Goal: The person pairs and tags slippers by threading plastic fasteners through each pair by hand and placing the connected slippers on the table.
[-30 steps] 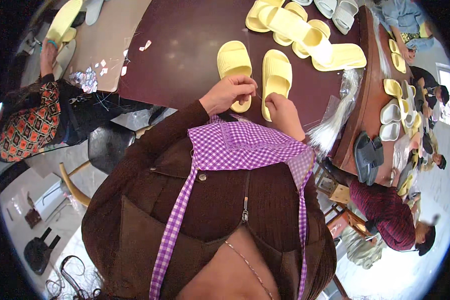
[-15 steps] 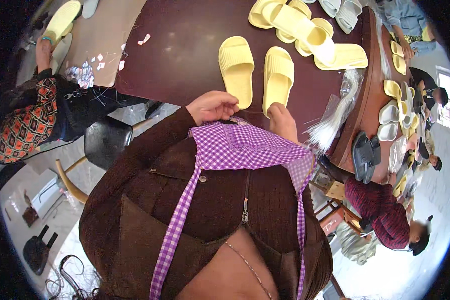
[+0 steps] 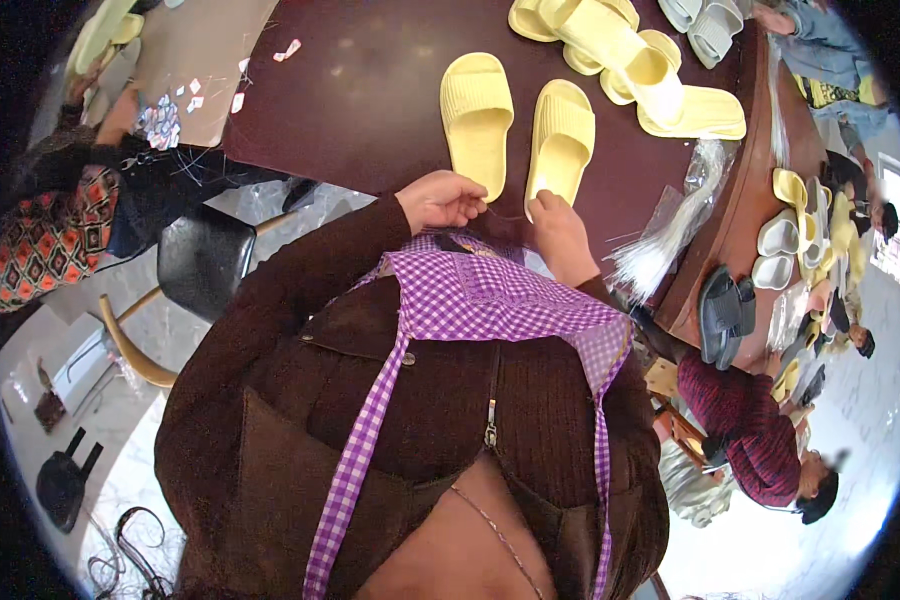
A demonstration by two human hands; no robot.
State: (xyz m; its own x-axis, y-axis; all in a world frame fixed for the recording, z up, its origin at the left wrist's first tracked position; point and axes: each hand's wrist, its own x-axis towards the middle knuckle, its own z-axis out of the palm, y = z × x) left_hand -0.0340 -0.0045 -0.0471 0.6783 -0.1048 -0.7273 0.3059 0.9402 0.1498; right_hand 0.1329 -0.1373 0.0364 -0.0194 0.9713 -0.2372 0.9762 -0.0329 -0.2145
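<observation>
Two yellow slippers lie side by side on the dark red table in front of me: the left slipper [image 3: 480, 160] and the right slipper [image 3: 560, 165], heels toward me. My left hand [image 3: 440, 201] is closed, thumb and fingers pressed together beside the left slipper's heel. With its fingertips pinched, my right hand [image 3: 562, 238] is at the right slipper's heel. A faint thin line seems to run between the hands, too fine to name; what either pinch holds is hidden. Below them hangs my purple checked apron [image 3: 470, 295].
A pile of yellow slippers [image 3: 625, 62] lies at the far right, near grey slippers [image 3: 715, 32]. White plastic strands [image 3: 650, 255] spread from a clear bag at the table's right. Small paper tags [image 3: 160, 125] lie at left, beside a co-worker in a patterned sleeve [image 3: 55, 245].
My hands have moved slightly up and stay pinched near the heels. The whole view has shifted a little. The co-worker at left has moved an arm and the yellow slipper there.
</observation>
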